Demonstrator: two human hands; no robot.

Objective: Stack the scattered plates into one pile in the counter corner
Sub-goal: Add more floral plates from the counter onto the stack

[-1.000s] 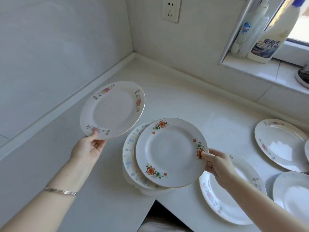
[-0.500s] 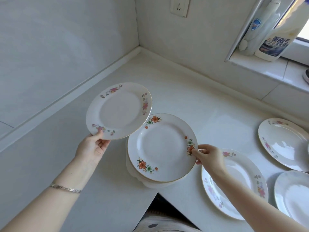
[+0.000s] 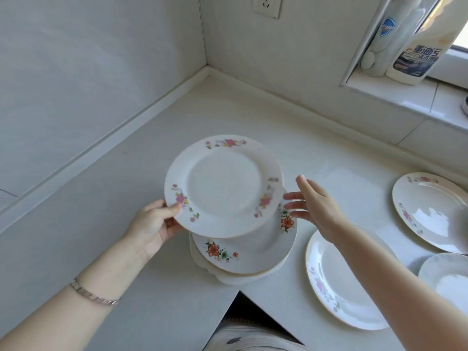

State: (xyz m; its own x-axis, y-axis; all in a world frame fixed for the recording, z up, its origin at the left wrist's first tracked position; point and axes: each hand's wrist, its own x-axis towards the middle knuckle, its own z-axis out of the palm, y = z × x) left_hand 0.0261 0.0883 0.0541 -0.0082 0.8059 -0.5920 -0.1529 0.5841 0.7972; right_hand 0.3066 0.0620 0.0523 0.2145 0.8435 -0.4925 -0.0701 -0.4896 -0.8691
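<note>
My left hand (image 3: 154,222) grips the near-left rim of a white plate with pink flowers (image 3: 222,186), holding it just above the pile. The pile (image 3: 243,257) sits near the counter's inner front edge, topped by a plate with orange flowers. My right hand (image 3: 314,206) hovers open beside the pile's right rim, fingers spread, holding nothing. Three loose plates lie to the right: a large one (image 3: 339,287) under my right forearm, one (image 3: 430,211) at the far right, and a blue-tinted one (image 3: 448,279) at the frame edge.
The counter corner (image 3: 207,69) meets two tiled walls at the back. A windowsill (image 3: 395,95) at the upper right carries two cleaner bottles (image 3: 415,46). A wall socket (image 3: 266,6) sits above. The counter has a notch cut (image 3: 240,295) at the front.
My right hand set the orange-flowered plate onto the pile and let go, opening. My left hand carried the pink-flowered plate rightward to above the pile.
</note>
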